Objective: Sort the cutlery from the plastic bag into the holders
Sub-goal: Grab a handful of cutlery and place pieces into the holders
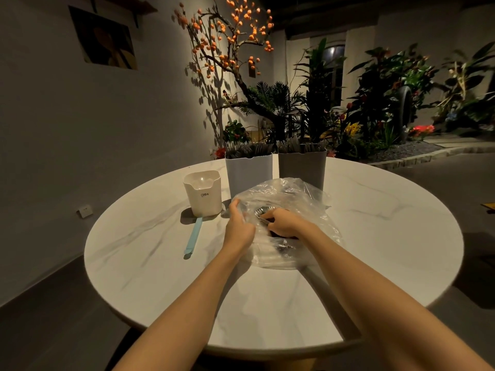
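Clear plastic, crumpled and glossy: the bag (289, 210) lies on the round marble counter (388, 223), right in the middle, and both hands are on it. The left hand (238, 223) grips the bag's left edge, fingers curled round the film and holding the mouth up. The right hand (284, 223) is inside the opening, fingers curled down among the cutlery (263, 210); metal glints just beyond its knuckles, between the two hands. The fingers look closed round some pieces, though the film and the shadow hide which ones and how many. More dark shapes show through the plastic below the right wrist, too blurred to name.

The hands sit close together, almost touching, with the bag's rim bunched between them.

Behind the bag stand three holders. A white cup (203, 194), lettering on its front, stands to the left and looks hollow inside. A pale holder (249, 172) stands just behind the bag, packed with dark upright pieces. A grey holder (302, 167) is beside it to the right, also full, and the bag's back edge rises in front of its base.

A light blue stick (193, 236) lies flat on the counter, left of the left hand, one end touching the foot of the white cup. Past the counter's far edge, a tree (227, 36) with orange fruit and dark plants (388, 89) stand against the wall.
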Available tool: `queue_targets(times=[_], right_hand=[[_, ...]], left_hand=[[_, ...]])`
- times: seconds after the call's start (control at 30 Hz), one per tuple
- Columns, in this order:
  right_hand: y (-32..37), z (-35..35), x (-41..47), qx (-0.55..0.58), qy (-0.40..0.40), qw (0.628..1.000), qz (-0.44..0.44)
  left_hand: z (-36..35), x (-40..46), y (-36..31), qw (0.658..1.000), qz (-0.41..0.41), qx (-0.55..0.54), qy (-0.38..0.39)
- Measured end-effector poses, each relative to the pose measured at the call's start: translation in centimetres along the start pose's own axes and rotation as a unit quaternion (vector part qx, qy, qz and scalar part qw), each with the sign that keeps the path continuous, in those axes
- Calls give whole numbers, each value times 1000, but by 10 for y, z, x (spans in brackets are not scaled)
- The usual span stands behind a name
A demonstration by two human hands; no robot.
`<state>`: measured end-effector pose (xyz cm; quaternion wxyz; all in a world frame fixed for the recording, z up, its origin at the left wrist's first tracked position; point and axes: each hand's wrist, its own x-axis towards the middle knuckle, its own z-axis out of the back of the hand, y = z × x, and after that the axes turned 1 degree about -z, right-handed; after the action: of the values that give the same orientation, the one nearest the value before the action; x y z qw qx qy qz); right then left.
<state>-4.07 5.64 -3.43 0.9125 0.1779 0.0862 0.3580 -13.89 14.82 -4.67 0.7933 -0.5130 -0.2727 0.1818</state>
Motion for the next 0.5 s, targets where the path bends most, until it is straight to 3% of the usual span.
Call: queue_targets(times=[0.2, 0.37, 0.5], right_hand=[[-1, 5, -1, 31, -56, 998, -21], [4, -6, 10, -104, -38, 988, -106], [13, -6, 17, -109, -31, 986, -120]], left_hand=[[-3, 1, 1, 1000, -5, 1, 4], [-7, 3, 3, 1000, 8, -19, 5], [-7, 3, 2, 1000, 14, -13, 15]])
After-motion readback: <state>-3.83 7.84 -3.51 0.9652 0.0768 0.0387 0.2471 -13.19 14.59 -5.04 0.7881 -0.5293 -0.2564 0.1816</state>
